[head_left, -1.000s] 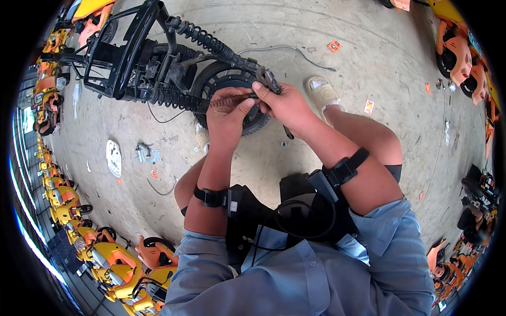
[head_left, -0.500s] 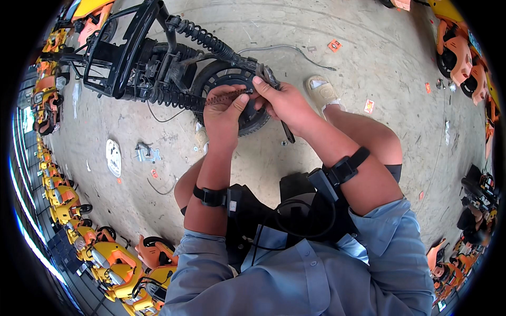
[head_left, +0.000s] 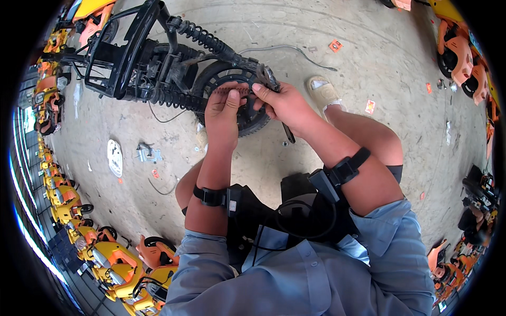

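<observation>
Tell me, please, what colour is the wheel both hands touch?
The wheel is black, per the head view.

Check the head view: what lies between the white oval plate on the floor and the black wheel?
Between white oval plate and black wheel: a small grey metal bracket, then bare concrete.

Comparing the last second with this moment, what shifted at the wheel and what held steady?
Little changed. The left hand slid slightly along the rim of the black wheel, its fingers now over a short ribbed strip. The right hand kept its grip at the bracket on the wheel's right side, with a dark tool hanging beneath it. The black frame, its coil springs and the loose parts on the concrete floor stayed put.
</observation>
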`<control>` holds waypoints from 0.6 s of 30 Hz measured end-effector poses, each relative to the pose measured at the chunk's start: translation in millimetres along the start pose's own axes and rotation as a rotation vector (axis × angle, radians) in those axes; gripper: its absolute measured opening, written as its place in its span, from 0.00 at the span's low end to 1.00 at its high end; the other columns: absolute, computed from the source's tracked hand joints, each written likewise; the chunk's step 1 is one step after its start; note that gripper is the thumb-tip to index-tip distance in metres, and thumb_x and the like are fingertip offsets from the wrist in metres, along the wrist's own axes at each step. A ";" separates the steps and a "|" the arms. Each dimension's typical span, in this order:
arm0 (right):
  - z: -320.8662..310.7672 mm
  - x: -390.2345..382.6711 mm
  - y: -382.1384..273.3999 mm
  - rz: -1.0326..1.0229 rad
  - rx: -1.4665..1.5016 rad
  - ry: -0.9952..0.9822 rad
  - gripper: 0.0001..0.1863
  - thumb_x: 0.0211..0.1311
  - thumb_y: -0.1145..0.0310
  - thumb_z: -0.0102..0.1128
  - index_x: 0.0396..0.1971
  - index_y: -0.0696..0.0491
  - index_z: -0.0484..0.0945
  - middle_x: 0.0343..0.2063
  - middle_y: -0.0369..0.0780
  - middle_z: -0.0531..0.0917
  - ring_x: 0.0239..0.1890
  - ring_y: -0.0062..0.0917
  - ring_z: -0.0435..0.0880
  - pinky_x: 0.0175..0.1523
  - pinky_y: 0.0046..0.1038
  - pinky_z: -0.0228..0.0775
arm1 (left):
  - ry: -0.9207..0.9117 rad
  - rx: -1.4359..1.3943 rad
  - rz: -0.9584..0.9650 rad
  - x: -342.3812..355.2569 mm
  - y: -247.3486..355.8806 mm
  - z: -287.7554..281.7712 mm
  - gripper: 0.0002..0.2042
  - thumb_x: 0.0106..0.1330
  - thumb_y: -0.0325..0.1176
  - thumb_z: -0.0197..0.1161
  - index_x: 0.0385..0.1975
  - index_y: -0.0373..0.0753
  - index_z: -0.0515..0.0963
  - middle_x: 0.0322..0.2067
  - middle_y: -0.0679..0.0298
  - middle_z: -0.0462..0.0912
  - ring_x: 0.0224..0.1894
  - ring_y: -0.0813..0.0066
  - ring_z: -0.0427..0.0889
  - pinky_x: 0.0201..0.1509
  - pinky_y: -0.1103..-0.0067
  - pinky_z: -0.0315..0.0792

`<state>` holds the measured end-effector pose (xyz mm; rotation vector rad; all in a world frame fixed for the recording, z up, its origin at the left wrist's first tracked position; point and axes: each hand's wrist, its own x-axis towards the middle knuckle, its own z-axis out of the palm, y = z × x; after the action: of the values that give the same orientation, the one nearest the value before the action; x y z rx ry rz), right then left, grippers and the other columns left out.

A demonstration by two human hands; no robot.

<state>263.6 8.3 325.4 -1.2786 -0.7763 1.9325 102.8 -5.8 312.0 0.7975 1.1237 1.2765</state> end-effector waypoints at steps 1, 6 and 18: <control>0.2 0.0 -0.4 0.004 -0.005 0.000 0.17 0.64 0.54 0.59 0.33 0.55 0.78 0.24 0.35 0.81 0.20 0.15 0.69 0.26 0.21 0.63 | 0.015 -0.021 -0.012 -0.5 1.0 0.3 0.10 0.69 0.32 0.58 0.47 0.36 0.73 0.44 0.61 0.81 0.45 0.77 0.79 0.49 0.81 0.71; 1.8 -1.6 -1.2 -0.019 -0.015 0.005 0.16 0.64 0.55 0.60 0.33 0.55 0.78 0.24 0.36 0.80 0.20 0.15 0.68 0.26 0.20 0.62 | 0.032 -0.125 -0.023 1.9 -4.9 -7.0 0.10 0.69 0.33 0.59 0.46 0.37 0.73 0.43 0.61 0.81 0.44 0.75 0.79 0.48 0.80 0.71; 5.1 6.7 13.4 -0.150 -0.195 0.088 0.13 0.63 0.61 0.59 0.37 0.56 0.78 0.25 0.36 0.83 0.25 0.18 0.75 0.32 0.25 0.66 | 0.141 -0.227 -0.080 0.3 -9.4 -5.5 0.08 0.69 0.32 0.58 0.44 0.38 0.75 0.41 0.62 0.81 0.41 0.77 0.80 0.45 0.81 0.71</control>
<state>254.1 5.2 313.2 -1.3688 -1.0058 1.7028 100.6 -7.8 301.5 0.4956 1.0876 1.3806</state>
